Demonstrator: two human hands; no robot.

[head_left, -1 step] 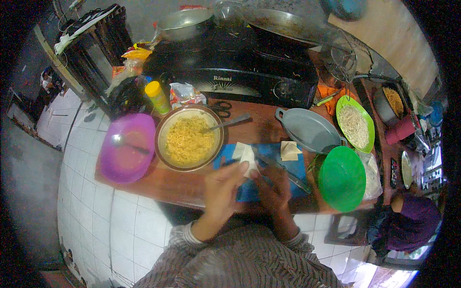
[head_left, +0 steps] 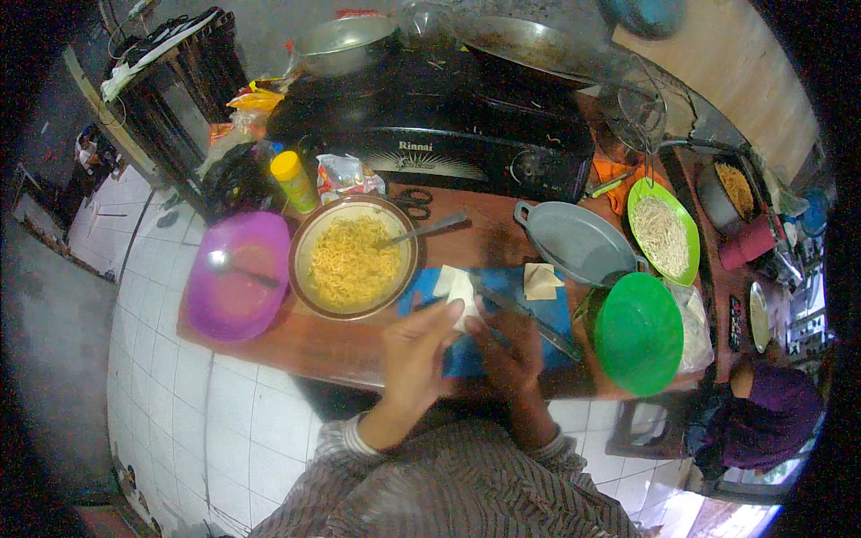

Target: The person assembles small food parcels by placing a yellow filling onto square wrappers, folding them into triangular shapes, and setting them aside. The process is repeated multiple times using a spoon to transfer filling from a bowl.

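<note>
Over the blue cutting board (head_left: 459,360), my left hand (head_left: 413,348) and my right hand (head_left: 509,348) meet at a small pale wrapper (head_left: 461,289), which looks like a thin dough sheet. Both hands pinch its near end between thumb and fingers; whether it holds a filling is hidden. Beyond my fingers, part of another pale sheet shows beside it. A knife (head_left: 554,337) lies slantwise on the board, partly behind my right hand. Several square wrappers (head_left: 541,282) rest at the board's far right corner.
Left of the board stand a bowl of yellow noodles (head_left: 354,264) with a spoon and a purple bowl (head_left: 235,309). To the right are a grey oval pan (head_left: 578,240), a green bowl (head_left: 639,334) and a green plate (head_left: 695,255) of pale shreds. A black stove (head_left: 359,148) stands behind.
</note>
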